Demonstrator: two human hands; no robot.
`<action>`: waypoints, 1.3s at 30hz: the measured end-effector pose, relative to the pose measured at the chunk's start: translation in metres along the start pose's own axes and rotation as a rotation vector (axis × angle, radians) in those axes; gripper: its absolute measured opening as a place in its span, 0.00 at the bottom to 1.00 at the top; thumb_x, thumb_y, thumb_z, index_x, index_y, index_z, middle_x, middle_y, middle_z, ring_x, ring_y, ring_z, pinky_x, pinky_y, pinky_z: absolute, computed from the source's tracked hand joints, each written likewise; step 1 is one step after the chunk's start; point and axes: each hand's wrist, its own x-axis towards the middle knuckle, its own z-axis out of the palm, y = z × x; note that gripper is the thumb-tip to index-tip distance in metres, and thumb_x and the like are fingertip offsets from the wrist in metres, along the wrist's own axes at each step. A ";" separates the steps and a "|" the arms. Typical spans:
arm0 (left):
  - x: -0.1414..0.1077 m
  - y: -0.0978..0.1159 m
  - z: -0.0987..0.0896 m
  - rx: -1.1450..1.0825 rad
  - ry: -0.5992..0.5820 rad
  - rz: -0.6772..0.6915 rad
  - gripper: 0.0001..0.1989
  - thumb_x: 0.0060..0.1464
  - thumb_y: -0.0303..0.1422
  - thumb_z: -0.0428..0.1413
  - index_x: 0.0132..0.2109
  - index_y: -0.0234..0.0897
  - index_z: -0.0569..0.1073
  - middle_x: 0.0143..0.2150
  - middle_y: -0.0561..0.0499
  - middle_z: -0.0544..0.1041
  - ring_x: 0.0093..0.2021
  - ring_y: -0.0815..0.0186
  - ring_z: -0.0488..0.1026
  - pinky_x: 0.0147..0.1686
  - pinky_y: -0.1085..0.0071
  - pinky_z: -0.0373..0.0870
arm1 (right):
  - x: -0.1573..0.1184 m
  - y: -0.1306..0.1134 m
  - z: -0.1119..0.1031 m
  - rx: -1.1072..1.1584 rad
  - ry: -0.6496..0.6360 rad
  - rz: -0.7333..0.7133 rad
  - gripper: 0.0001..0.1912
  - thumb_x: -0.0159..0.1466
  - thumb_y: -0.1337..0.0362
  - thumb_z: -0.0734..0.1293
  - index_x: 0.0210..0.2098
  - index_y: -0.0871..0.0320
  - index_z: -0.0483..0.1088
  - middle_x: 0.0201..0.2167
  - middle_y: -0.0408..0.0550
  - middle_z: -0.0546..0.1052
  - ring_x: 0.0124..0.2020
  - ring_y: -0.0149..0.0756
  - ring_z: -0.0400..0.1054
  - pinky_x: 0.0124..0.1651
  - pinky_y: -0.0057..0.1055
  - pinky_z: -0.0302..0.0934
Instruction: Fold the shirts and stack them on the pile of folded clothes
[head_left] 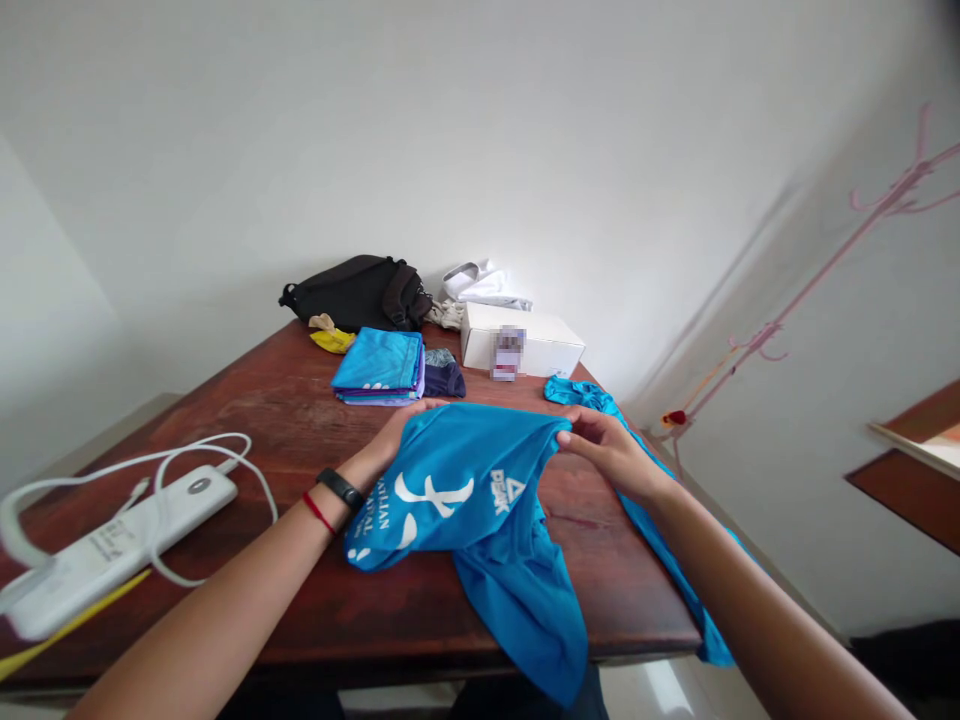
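A blue T-shirt [450, 480] with white print hangs between my two hands, partly lifted above the wooden table [262, 420]. One loose part of it drapes over the table's front edge. My right hand [604, 450] pinches its upper right corner between thumb and fingers. At the upper left, my left hand [409, 425] is partly behind the cloth, its fingers mostly hidden, and the cloth is held up there. Beyond my hands lies a stack of folded clothes [379, 360], blue on top. Another blue garment [645, 500] stretches along the table's right side under my right forearm.
A white power strip [127, 545] with a looped cable lies at the left. Along the back are a black bag [356, 290], a white box [555, 345], white cloth [480, 285] and a yellow item [332, 340]. A pink coat rack [832, 260] stands at the right.
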 end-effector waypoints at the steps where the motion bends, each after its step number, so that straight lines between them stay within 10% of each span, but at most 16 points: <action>1: 0.005 0.000 -0.003 0.053 0.005 0.018 0.15 0.50 0.35 0.64 0.46 0.37 0.77 0.43 0.45 0.83 0.45 0.54 0.79 0.49 0.55 0.76 | 0.000 -0.002 -0.004 -0.023 0.057 -0.036 0.15 0.62 0.50 0.75 0.34 0.55 0.74 0.40 0.48 0.79 0.43 0.40 0.72 0.48 0.36 0.69; 9: 0.004 0.026 -0.027 0.397 0.044 0.219 0.16 0.50 0.25 0.53 0.48 0.37 0.74 0.43 0.46 0.79 0.42 0.60 0.77 0.42 0.64 0.74 | 0.007 0.006 -0.003 -0.003 0.354 -0.017 0.20 0.61 0.44 0.74 0.33 0.54 0.70 0.26 0.40 0.73 0.26 0.32 0.67 0.28 0.28 0.68; 15: -0.044 0.079 0.026 0.194 -0.447 0.351 0.08 0.61 0.29 0.51 0.42 0.36 0.75 0.34 0.50 0.77 0.32 0.67 0.74 0.34 0.72 0.71 | 0.024 0.003 0.018 0.189 0.483 0.053 0.24 0.55 0.43 0.77 0.33 0.54 0.69 0.23 0.37 0.72 0.20 0.30 0.65 0.17 0.25 0.66; 21: -0.097 0.080 0.074 0.585 -0.713 0.736 0.11 0.62 0.29 0.54 0.50 0.40 0.76 0.49 0.48 0.80 0.46 0.61 0.77 0.49 0.67 0.73 | 0.045 0.009 0.020 0.346 0.615 0.088 0.24 0.51 0.44 0.79 0.31 0.53 0.68 0.19 0.34 0.67 0.18 0.27 0.62 0.17 0.23 0.67; 32: -0.049 0.049 0.032 1.336 0.111 0.263 0.29 0.62 0.37 0.59 0.68 0.39 0.65 0.68 0.34 0.65 0.63 0.45 0.68 0.54 0.52 0.71 | 0.050 0.020 -0.007 0.377 0.733 0.012 0.22 0.50 0.48 0.80 0.30 0.53 0.70 0.23 0.35 0.73 0.24 0.28 0.67 0.27 0.24 0.66; 39: -0.030 0.030 0.017 1.275 0.057 0.197 0.18 0.62 0.36 0.60 0.57 0.40 0.75 0.64 0.38 0.70 0.59 0.47 0.72 0.51 0.53 0.74 | 0.033 0.004 0.000 0.334 0.609 -0.036 0.23 0.50 0.48 0.81 0.28 0.54 0.69 0.24 0.37 0.73 0.25 0.30 0.66 0.27 0.26 0.64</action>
